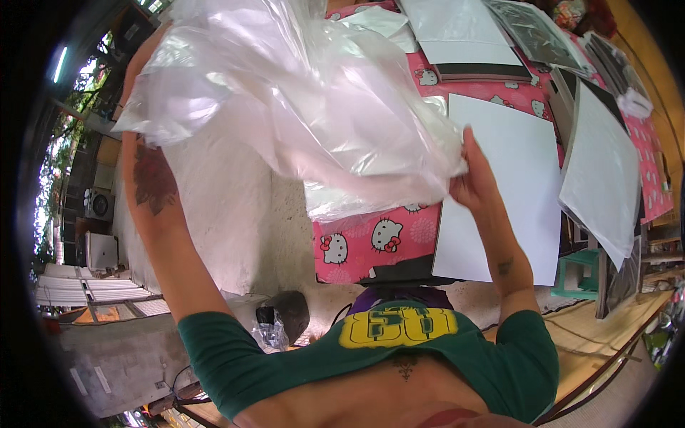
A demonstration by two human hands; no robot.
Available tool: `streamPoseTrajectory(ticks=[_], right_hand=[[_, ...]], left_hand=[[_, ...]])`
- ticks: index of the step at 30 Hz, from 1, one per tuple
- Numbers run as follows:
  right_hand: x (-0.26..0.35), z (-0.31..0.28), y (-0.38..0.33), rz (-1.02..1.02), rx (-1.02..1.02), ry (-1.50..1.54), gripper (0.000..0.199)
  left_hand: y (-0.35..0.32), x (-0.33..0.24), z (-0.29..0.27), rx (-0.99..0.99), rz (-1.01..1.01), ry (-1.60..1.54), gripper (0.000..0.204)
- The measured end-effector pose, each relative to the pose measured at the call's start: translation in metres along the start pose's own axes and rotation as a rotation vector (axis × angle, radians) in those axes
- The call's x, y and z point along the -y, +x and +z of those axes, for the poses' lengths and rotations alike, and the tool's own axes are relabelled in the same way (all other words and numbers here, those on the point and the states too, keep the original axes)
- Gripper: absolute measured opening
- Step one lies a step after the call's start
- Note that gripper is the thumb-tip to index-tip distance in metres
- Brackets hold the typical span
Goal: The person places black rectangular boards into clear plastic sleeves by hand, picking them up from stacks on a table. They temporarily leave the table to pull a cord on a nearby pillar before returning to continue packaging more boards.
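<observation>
Partly over pink cloth [359, 247], clear plastic [357, 121] hangs between pinching right hand [474, 180] and left hand (hidden, grip unclear).

This is looking like an open-sided home workshop: wrapped panels [603, 167] are lying along the table's [359, 246] right edge, while a washer-like machine [100, 205] and trees [63, 139] are showing beyond its left edge, across a concrete floor [214, 207].

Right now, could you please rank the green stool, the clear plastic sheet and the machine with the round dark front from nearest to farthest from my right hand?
In the head view, from your right hand:
1. Clear plastic sheet, at its fingers.
2. Green stool, lower right.
3. Machine with the round dark front, far left.
</observation>
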State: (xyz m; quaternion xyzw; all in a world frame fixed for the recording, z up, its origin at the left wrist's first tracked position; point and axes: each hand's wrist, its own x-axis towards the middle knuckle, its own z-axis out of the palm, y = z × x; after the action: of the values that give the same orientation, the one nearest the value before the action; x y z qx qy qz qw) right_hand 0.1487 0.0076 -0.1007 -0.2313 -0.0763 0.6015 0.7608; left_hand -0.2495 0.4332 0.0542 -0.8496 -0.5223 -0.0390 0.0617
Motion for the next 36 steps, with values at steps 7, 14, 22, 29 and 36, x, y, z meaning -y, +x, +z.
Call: streamPoseTrajectory(ticks=[7, 14, 22, 29, 36], right_hand=[[-0.111, -0.070, -0.042, -0.093, -0.504, -0.244, 0.033], [-0.123, -0.081, -0.037, -0.201, -0.598, -0.378, 0.040], [-0.073, -0.061, 0.065, -0.399, -0.055, -2.264, 0.042], [-0.015, -0.119, 0.150, -0.227, -0.410, -2.278, 0.065], [-0.046, -0.139, 0.157, -0.279, -0.636, -2.417, 0.062]], left_hand=[[0.118, -0.249, 0.082, 0.130, 0.653, -0.248, 0.039], [0.141, -0.356, 0.250, 0.172, 0.644, -0.225, 0.068], [0.025, -0.341, 0.185, -0.107, 0.550, -0.785, 0.029], [-0.031, -0.288, 0.294, -0.161, 0.275, -0.463, 0.067], [-0.052, -0.318, 0.305, 0.047, 0.361, -0.282, 0.081]])
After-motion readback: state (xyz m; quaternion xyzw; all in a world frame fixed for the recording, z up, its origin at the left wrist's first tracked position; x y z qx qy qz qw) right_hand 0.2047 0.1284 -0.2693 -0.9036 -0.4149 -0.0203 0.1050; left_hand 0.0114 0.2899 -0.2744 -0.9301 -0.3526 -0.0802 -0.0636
